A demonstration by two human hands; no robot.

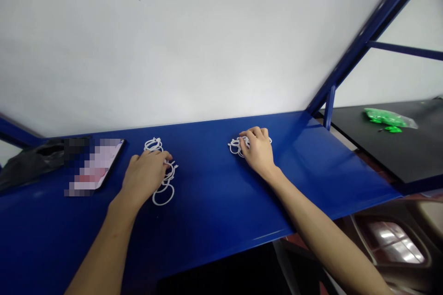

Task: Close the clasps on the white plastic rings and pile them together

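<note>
Two loose piles of white cable ties closed into loops lie on the blue shelf. My left hand rests across the left pile of looped cable ties, fingers bent down among them. Loops stick out beyond the fingertips, towards the wall and towards me; the thumb is hidden. At the right pile of looped cable ties, my right hand has its fingers curled over the loops, with the thumb on the near left side. Part of this pile is covered by the hand.
A phone with a blurred-out screen lies left of my left hand, beside a black plastic bag. A white wall stands behind. To the right are blue frame bars and a black surface bearing a bag of green pieces.
</note>
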